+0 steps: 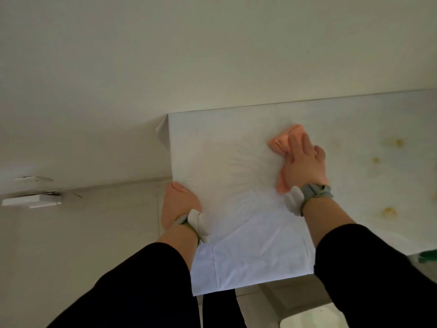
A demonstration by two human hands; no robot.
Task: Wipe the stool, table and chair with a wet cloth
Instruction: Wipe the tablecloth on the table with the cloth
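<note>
Pale bare wall fills the upper half of the frame; tiled floor at lower left. Two white wall plates [33, 200] at the left edge, one above the other.

One white rectangular table [236, 256], far long edge against the wall. Its long axis runs left to right, rising slightly toward the right edge of the frame and cut off there. Top wrinkled like a thin covering, with faint arcs of wipe streaks at centre. At least three yellow-brown stains [389, 211] on the right part.

One peach-orange cloth [280, 143], bunched, lying on the tabletop right of centre. Long axis runs roughly top to bottom of the frame, one end showing above the fingers, the other below the palm near the wrist.

Two hands, two black sleeves, two grey wristbands [316, 191], each carrying a white block.

Right hand [305, 164]: palm down on the cloth, fingers straight and somewhat spread, pointing to the upper left, pressing it flat.

Left hand [179, 200]: at the table's left short edge, thumb on top of the rim, other fingers wrapped down past the edge and hidden under it, holding the table.

One green object [428, 256] at the right edge, too cropped to identify.
</note>
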